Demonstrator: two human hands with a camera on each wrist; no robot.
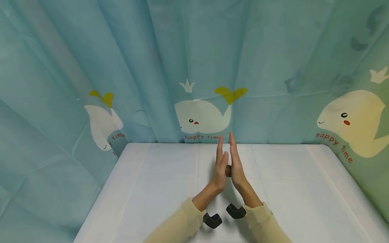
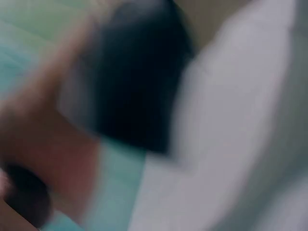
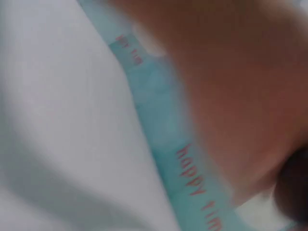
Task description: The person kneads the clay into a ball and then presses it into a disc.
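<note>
Between the two palms sits a small dark brown ball [image 1: 228, 170], its material not clear. My left hand [image 1: 219, 172] touches it from the left with straight fingers pointing up and away. From the other side my right hand [image 1: 237, 170] faces it, fingers also straight. The fingertips of the two hands stand slightly apart. In the left wrist view the ball [image 2: 28, 197] shows dark at the lower left corner; in the right wrist view the ball [image 3: 294, 185] is cut by the right edge. Both wrist views are blurred.
A white-covered table [image 1: 158, 182] lies beneath the hands. Behind it and at its sides hangs a blue-green curtain [image 1: 273, 67] printed with whales. Black curved devices sit at each cuff, the left device [image 1: 212, 221] and the right device [image 1: 236, 211] close together.
</note>
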